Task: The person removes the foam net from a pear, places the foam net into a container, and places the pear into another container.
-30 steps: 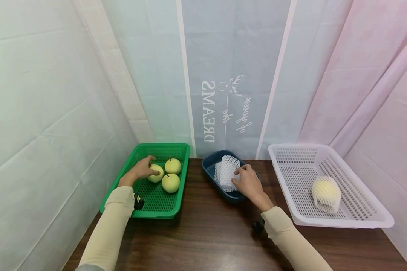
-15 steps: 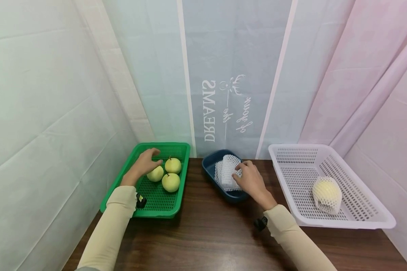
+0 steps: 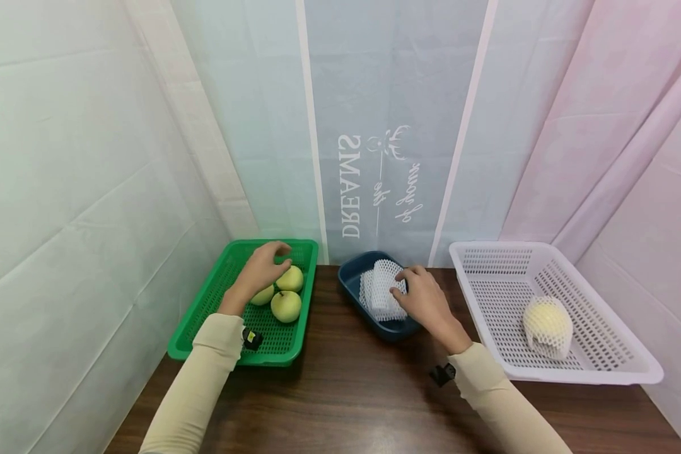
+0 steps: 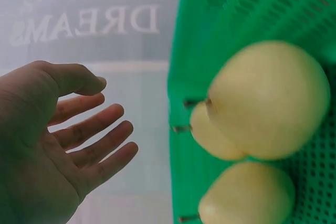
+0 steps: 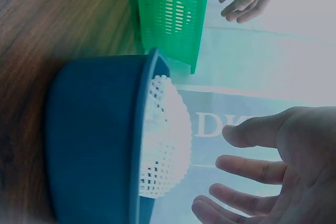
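My left hand (image 3: 261, 271) hovers over the green basket (image 3: 177, 350), fingers spread and holding nothing. Under it lie three yellow-green pears; the near right pear (image 3: 286, 306) shows whole, while the back pear (image 3: 291, 279) and the left pear (image 3: 263, 296) are partly covered by the hand. In the left wrist view the palm is bare, apart from the nearest pear (image 4: 273, 100). My right hand (image 3: 428, 302) is held above the right side of a dark blue tub (image 3: 349, 277). White foam net sleeves (image 3: 383, 290) lie in that tub. In the right wrist view the fingers stand apart from the foam net (image 5: 168, 140).
On the right, a white basket (image 3: 488, 315) holds one pear in a foam net (image 3: 547, 325). All containers stand on a dark wooden table (image 3: 352, 391). A printed curtain (image 3: 397, 94) hangs behind, with pale cloth walls on both sides.
My left hand has lifted off the left pear and moved right and away from me, over the back pear. My right hand has shifted slightly to the right above the tub.
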The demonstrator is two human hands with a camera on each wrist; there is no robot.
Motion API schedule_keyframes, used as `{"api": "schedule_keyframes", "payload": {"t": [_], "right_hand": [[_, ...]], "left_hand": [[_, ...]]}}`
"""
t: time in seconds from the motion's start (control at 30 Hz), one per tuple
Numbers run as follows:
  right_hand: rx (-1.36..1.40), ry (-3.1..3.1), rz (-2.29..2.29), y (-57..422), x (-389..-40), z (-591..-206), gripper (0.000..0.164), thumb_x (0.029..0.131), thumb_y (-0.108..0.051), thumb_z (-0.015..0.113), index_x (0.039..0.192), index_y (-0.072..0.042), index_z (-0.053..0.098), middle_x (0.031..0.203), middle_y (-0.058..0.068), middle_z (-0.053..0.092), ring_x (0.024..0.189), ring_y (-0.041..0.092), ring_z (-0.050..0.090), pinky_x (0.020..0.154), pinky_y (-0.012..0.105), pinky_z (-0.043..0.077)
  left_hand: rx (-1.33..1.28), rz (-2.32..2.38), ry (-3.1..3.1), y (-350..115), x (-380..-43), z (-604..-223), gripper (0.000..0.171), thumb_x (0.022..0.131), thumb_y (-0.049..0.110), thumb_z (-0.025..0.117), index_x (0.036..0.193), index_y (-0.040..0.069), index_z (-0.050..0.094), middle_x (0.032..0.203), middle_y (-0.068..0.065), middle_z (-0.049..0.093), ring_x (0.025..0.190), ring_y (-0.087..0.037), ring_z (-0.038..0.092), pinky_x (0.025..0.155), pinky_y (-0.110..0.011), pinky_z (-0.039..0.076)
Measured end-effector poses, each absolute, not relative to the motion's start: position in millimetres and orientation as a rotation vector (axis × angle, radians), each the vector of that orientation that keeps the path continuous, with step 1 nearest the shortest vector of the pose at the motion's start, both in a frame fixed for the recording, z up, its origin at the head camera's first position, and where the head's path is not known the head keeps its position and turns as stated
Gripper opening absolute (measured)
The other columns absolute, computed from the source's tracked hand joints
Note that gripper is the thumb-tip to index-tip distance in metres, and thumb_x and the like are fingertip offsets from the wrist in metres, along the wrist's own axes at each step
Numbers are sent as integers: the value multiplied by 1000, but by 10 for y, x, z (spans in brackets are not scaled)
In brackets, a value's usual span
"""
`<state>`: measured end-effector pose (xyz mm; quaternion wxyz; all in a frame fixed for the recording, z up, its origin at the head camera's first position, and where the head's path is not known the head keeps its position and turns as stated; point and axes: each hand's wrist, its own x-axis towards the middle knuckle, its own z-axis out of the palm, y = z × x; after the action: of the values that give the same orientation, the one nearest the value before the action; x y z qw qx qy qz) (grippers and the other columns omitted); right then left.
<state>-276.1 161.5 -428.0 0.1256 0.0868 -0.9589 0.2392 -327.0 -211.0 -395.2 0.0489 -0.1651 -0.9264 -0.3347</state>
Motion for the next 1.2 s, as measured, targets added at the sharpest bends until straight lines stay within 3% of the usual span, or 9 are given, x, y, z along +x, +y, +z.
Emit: {"api": "schedule_keyframes", "payload": {"t": [0.87,1.2], "right_hand": [[293,-2786,724,1872,-2677,-4018,36,100,-22,74,130,-1,70,126,20,73,112,39,70,92,58,57],[315,-2766,696,2003,-2662,-3974,34,100,-21,74,126,-1,70,121,21,74,108,38,71,92,58,56]], "left_hand": [[-549,-1172,-2690,-1380,-3027,-3800,28,107,17,63,132,7,69,126,-13,73,115,-31,70,92,-48,61],[-512,-1267,-2651,-1125,-2971,-3826,24,108,18,63,129,9,70,125,-11,73,114,-30,71,91,-46,61]]}}
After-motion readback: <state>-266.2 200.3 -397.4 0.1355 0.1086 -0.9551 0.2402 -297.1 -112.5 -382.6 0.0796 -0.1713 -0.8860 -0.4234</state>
